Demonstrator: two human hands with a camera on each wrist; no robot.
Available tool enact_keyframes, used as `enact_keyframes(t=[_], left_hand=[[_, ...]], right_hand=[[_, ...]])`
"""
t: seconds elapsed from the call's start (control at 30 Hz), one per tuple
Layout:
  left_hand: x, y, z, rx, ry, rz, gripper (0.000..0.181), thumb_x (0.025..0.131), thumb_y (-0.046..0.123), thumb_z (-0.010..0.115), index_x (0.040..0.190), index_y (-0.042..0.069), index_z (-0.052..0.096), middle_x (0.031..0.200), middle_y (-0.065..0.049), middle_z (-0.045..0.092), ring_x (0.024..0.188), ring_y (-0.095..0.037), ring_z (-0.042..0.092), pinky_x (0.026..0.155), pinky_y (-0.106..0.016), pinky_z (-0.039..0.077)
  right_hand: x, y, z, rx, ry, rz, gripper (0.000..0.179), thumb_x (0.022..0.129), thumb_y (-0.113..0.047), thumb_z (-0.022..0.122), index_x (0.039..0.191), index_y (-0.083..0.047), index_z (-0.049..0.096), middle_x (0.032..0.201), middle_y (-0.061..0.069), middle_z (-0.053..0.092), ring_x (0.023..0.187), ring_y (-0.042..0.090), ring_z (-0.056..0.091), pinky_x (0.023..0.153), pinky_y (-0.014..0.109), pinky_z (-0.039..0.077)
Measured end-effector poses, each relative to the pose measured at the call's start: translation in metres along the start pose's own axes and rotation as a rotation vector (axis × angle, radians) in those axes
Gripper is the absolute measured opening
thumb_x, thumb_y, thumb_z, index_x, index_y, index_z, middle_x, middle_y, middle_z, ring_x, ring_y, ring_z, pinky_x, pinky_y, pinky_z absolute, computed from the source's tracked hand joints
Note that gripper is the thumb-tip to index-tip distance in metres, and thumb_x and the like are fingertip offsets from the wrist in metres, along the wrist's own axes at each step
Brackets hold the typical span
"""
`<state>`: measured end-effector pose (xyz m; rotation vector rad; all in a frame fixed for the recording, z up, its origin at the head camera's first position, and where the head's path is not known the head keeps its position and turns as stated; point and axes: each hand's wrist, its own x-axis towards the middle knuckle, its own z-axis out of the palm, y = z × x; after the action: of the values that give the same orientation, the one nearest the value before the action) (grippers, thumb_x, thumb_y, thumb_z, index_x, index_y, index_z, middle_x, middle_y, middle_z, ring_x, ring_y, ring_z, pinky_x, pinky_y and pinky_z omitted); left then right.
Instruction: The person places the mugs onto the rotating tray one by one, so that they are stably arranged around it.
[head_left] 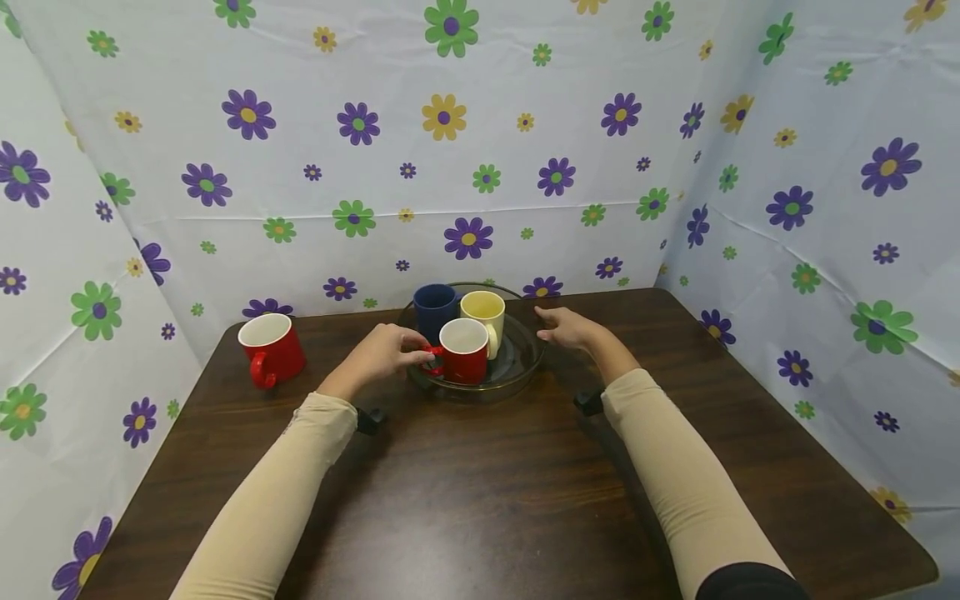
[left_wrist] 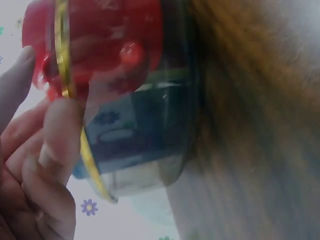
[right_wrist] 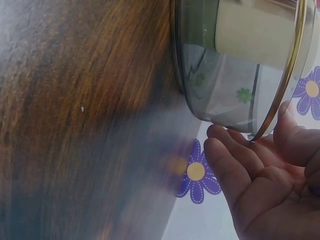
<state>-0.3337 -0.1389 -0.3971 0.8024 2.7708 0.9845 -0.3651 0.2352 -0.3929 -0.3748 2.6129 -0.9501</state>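
Observation:
A glass bowl with a gold rim stands at the back of the table and holds three mugs. The red mug, white inside, is nearest me; the blue mug and the yellow mug sit behind it. At the bowl's left side, my left hand pinches the red mug's handle between thumb and fingers. In the left wrist view, a finger overlaps the gold rim. My right hand is at the bowl's right side, its fingers loosely bent outside the glass and its thumb close to the rim.
Another red mug, white inside, stands at the left of the dark wooden table, its handle towards me. A flowered white cloth hangs behind the table and along both sides. Each wrist carries a black band.

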Motion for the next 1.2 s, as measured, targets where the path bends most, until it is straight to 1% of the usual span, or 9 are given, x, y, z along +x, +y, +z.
enact_keyframes(t=[0.17,0.23,0.33,0.47,0.57,0.67,0.83,1.03,1.2], left_hand=[[0.000,-0.007,-0.013,0.182,0.216,0.008,0.023,0.100,0.027,0.067,0.113,0.010,0.076,0.106,-0.009,0.076,0.092,-0.027,0.069,0.084,-0.047,0.058],[0.001,-0.011,-0.016,0.233,0.260,-0.009,0.024,0.101,0.024,0.065,0.117,0.008,0.074,0.114,-0.011,0.074,0.101,-0.030,0.068,0.090,-0.052,0.056],[0.003,-0.021,-0.018,0.270,0.244,-0.028,0.030,0.101,0.022,0.064,0.126,0.005,0.069,0.126,-0.015,0.069,0.117,-0.035,0.064,0.099,-0.056,0.051],[0.006,-0.033,-0.015,0.284,0.172,-0.049,0.043,0.102,0.025,0.063,0.138,0.002,0.059,0.141,-0.019,0.059,0.131,-0.038,0.054,0.110,-0.058,0.042],[0.006,-0.038,-0.013,0.278,0.123,-0.063,0.049,0.103,0.029,0.061,0.144,0.002,0.053,0.147,-0.020,0.054,0.136,-0.040,0.050,0.112,-0.059,0.038],[0.006,-0.038,-0.011,0.265,0.096,-0.068,0.051,0.103,0.030,0.060,0.144,0.002,0.052,0.147,-0.021,0.053,0.136,-0.041,0.050,0.113,-0.059,0.038],[0.006,-0.036,-0.010,0.259,0.088,-0.062,0.050,0.104,0.029,0.059,0.145,0.001,0.051,0.146,-0.023,0.054,0.134,-0.042,0.051,0.112,-0.059,0.038],[0.005,-0.035,-0.009,0.262,0.088,-0.056,0.050,0.105,0.027,0.058,0.146,-0.001,0.050,0.143,-0.025,0.055,0.131,-0.043,0.053,0.111,-0.060,0.039],[0.004,-0.036,-0.008,0.277,0.102,-0.041,0.049,0.105,0.026,0.058,0.145,-0.002,0.052,0.148,-0.025,0.051,0.136,-0.046,0.047,0.114,-0.060,0.035]], right_hand=[[0.001,0.001,0.000,0.014,-0.003,0.000,0.065,0.107,-0.009,0.049,0.160,0.003,0.013,0.162,0.030,0.018,0.143,0.047,0.035,0.119,0.054,0.030],[0.001,0.001,0.000,0.021,-0.001,0.008,0.065,0.107,-0.009,0.049,0.160,0.002,0.014,0.162,0.030,0.019,0.141,0.046,0.039,0.119,0.054,0.030],[0.003,0.001,0.000,0.014,0.002,0.019,0.065,0.107,-0.009,0.049,0.160,0.000,0.014,0.162,0.029,0.019,0.135,0.045,0.048,0.118,0.053,0.031],[0.005,0.002,0.000,0.012,0.005,0.022,0.064,0.107,-0.009,0.049,0.160,0.000,0.014,0.162,0.029,0.020,0.129,0.044,0.055,0.116,0.053,0.035],[0.006,0.003,0.000,0.023,0.003,0.020,0.064,0.107,-0.008,0.048,0.160,0.000,0.014,0.162,0.030,0.020,0.128,0.045,0.054,0.115,0.053,0.036],[0.008,0.003,0.000,0.032,0.000,0.023,0.063,0.107,-0.009,0.047,0.161,-0.002,0.013,0.162,0.030,0.020,0.129,0.046,0.054,0.115,0.054,0.036],[0.007,0.003,-0.001,0.045,0.006,0.030,0.063,0.108,-0.009,0.046,0.161,-0.003,0.014,0.163,0.028,0.019,0.128,0.047,0.054,0.115,0.055,0.036],[0.006,0.004,0.001,0.088,0.007,0.016,0.063,0.108,-0.007,0.045,0.162,-0.004,0.012,0.163,0.028,0.017,0.133,0.044,0.050,0.115,0.053,0.038],[0.006,0.008,0.005,0.054,0.045,0.009,0.062,0.108,-0.010,0.047,0.162,-0.005,0.016,0.162,0.026,0.026,0.123,0.041,0.057,0.113,0.052,0.040]])
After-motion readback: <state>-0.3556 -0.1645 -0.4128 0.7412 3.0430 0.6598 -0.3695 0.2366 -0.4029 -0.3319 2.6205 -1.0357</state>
